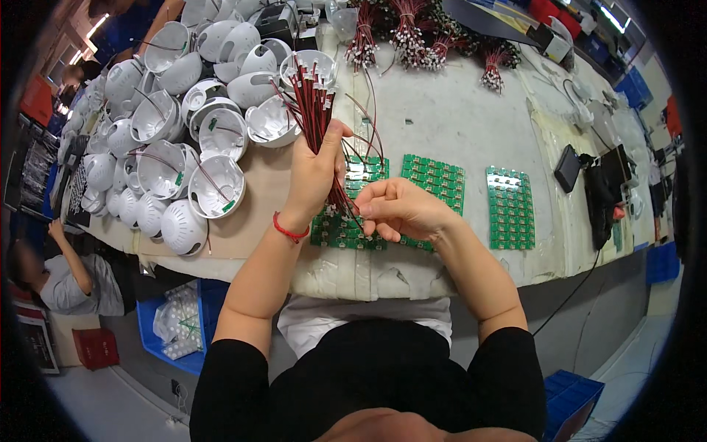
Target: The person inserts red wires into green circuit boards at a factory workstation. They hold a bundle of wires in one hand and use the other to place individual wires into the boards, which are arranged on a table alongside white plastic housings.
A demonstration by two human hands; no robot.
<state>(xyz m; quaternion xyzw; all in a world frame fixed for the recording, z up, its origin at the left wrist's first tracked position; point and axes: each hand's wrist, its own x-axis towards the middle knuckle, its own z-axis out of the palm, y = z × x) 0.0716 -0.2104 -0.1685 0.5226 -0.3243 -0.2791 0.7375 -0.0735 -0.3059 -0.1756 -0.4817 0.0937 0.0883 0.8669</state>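
My left hand (315, 173) is closed around a bundle of thin red and black wires (313, 110), with white connectors fanning out at its top. The bundle's lower ends hang below this hand over the green circuit board panels (346, 234). Beside them my right hand (401, 210) is closed in a pinch, its thumb and forefinger at a wire end (356, 211). A few loose wires curve away behind the left hand. Further panels, a green one (434, 177) behind the right hand and another (509, 208) to its right, lie flat on the table.
White dome-shaped housings (158, 118) crowd the table's left side, some with wires inside. More wire bundles (407, 37) lie at the far edge. A dark device (567, 168) rests at the right. A blue bin (210, 313) stands below the table; another person (81, 280) is at the left.
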